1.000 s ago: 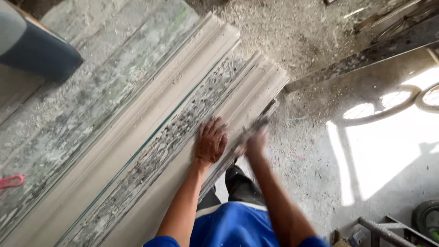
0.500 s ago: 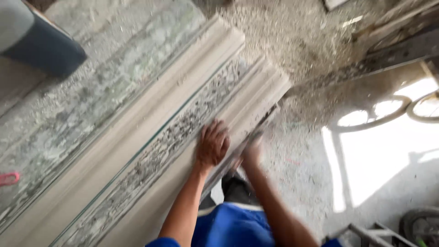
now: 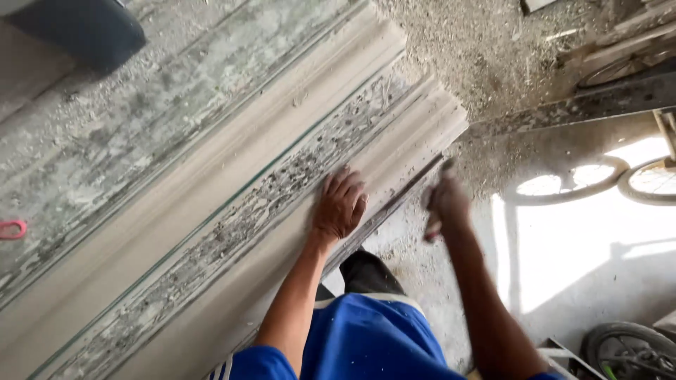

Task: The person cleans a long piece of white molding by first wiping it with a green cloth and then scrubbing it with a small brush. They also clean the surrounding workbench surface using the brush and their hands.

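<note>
Sawdust-strewn workshop floor [image 3: 493,63], bright sun patch at right. On the bench, a long pale moulded timber [image 3: 394,151] runs diagonally. I see my left hand [image 3: 340,205] lying flat and open on it. My right hand [image 3: 442,204], at its lower edge, is clenched around a thin tool [image 3: 431,229]; blurred, kind unclear.

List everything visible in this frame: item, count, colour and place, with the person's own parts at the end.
Moulded profile strips: two, pale beige, lying diagonally side by side on the worktop.
Worktop: one, grey, flaking, upper left.
Debris band: grey crumbs between the strips.
Dark rounded object: one, navy, top left corner.
Red hook-like item: one, left edge.
Floor: dusty grey, sunlit at right.
Wheel: one, black, bottom right.
Blue shorts: bottom centre.
Left hand: flat on the nearer strip.
Right hand: closed on a thin tool, blurred, at the strip's edge.
</note>
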